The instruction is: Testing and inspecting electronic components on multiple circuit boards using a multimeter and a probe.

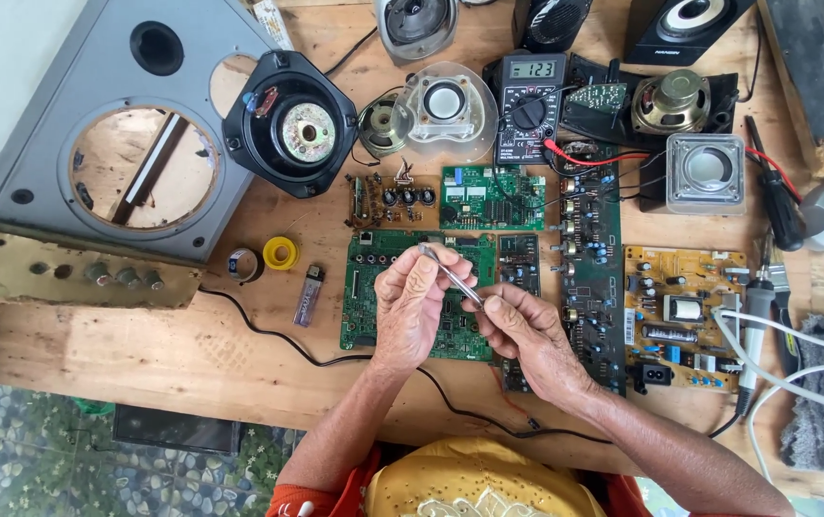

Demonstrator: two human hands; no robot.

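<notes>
Head view: wooden tabletop (192, 354) crowded with circuit boards and speakers. Left hand (412, 306) and right hand (527, 335) both pinch metal tweezers (450, 276) over green board (374, 287), centre; multimeter (527, 105) at 12 o'clock.

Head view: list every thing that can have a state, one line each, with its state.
Left hand: closed on the tweezers.
Right hand: pinching the tweezers' lower end.
Tweezers: held by both hands, above the green circuit board.
Multimeter: on, display lit, leads plugged in.
Speaker cabinet: lying flat, large opening empty.
Black speaker driver: out of the cabinet, magnet up.
</notes>
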